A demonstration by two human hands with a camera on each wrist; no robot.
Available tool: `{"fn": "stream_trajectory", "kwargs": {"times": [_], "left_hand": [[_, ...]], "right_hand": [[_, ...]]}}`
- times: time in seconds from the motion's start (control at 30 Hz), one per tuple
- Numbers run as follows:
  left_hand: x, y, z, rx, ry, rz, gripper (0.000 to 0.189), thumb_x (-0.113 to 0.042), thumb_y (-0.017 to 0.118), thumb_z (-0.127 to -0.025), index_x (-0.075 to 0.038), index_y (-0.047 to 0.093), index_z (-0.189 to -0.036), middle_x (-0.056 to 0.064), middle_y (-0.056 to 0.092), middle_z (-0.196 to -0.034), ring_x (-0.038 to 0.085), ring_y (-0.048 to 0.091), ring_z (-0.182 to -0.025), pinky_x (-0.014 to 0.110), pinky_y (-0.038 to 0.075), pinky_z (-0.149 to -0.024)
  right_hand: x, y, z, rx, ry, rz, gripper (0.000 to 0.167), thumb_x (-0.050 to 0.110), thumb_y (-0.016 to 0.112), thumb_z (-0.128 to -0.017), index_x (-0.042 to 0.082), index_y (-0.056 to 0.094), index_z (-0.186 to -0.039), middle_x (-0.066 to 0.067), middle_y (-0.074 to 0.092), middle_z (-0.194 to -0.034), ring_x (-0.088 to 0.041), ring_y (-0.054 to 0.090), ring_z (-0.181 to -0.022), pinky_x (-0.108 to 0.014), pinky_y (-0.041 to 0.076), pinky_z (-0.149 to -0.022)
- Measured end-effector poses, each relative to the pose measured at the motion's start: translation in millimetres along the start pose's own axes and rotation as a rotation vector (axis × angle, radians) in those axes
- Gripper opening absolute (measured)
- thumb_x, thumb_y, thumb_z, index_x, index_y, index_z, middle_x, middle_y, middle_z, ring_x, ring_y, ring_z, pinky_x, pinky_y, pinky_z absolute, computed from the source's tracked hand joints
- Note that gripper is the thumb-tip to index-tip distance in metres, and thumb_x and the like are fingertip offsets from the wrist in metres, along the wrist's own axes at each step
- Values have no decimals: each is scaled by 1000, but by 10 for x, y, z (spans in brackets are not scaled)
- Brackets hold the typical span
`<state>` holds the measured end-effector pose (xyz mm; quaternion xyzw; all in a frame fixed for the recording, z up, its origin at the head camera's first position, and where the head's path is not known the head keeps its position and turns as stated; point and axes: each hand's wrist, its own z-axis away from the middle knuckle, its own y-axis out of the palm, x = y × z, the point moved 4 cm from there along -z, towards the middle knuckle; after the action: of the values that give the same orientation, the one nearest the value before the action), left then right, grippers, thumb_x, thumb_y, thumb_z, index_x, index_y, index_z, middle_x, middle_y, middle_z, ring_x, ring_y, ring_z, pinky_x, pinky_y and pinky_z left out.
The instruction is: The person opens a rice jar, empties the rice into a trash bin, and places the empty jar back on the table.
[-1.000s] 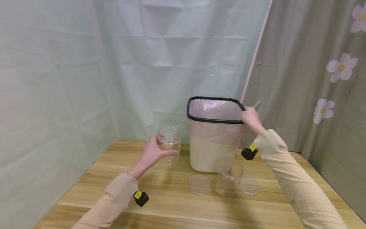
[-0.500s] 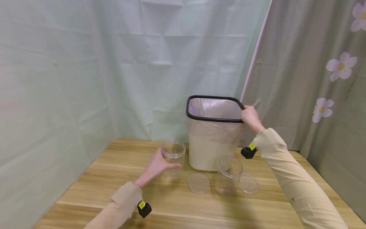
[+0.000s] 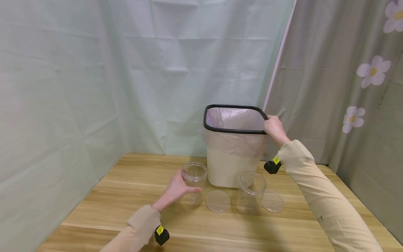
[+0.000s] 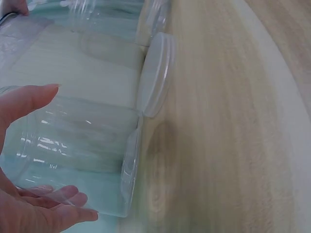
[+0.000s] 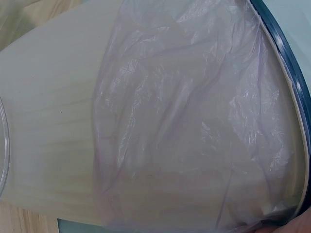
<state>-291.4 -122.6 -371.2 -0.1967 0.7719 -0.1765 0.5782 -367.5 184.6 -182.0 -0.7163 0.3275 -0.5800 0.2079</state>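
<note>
My left hand grips a clear plastic jar by its side, the thumb on one side and the fingers round the other. The jar is upright, lidless and low over the tabletop; whether its base touches the wood I cannot tell. Just right of it stands a cream trash bin with a black rim and a pale pink bag folded over its edge. At the bin's right corner, my right hand holds the rim; in the right wrist view only a bit of that hand shows at the lower corner.
A second clear jar stands in front of the bin, open at the top. One round clear lid lies between the jars and another lid lies right of the second jar. Curtains hang behind the wooden table.
My left hand has brought the jar down and slightly right, from above the table's back part to beside the near lid. The right hand has stayed on the bin's rim.
</note>
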Motion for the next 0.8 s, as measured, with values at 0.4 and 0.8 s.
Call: {"fn": "stream_trajectory", "kwargs": {"times": [0.4,0.8], "left_hand": [[57,65,17,17,2,-4,97,-29,87,-54,8,33,-126,20,51,-112,35,49,-102,47,37,-87],[78,95,65,62,46,65,100,-22,86,-55,4,28,-132,20,47,-118,35,47,-106,51,35,-88]], "right_hand": [[19,2,-10,-11,1,9,43,1,23,-86,-10,46,-121,-25,45,-123,-31,41,-102,-45,36,-87],[-8,11,1,8,16,0,43,0,23,-87,-9,43,-125,-25,42,-127,-34,40,-110,-47,33,-90]]}}
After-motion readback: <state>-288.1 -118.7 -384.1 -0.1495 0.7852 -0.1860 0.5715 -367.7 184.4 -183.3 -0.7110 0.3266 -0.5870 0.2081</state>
